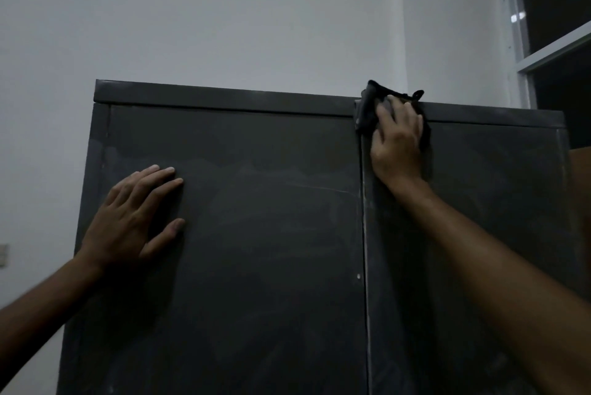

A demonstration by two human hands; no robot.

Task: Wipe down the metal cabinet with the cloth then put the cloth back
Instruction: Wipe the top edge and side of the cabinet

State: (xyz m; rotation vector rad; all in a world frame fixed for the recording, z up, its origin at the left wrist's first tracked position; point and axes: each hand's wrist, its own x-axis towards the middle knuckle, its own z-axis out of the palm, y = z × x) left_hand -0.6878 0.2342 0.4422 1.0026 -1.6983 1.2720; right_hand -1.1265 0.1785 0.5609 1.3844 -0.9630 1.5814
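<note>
A tall dark metal cabinet [271, 234] with two doors fills most of the view. Its front looks dusty and smeared. My right hand [398, 142] presses a dark cloth [367, 107] against the top edge of the cabinet, just right of the seam between the doors. Part of the cloth sticks up above the top rim; the rest is hidden under my palm. My left hand [137, 219] lies flat on the left door, fingers spread, holding nothing.
A plain white wall [224, 11] rises behind the cabinet. A window frame [524, 52] with dark panes stands at the upper right. A brown surface [580, 171] shows past the cabinet's right side. A wall switch plate [3, 255] sits at the far left.
</note>
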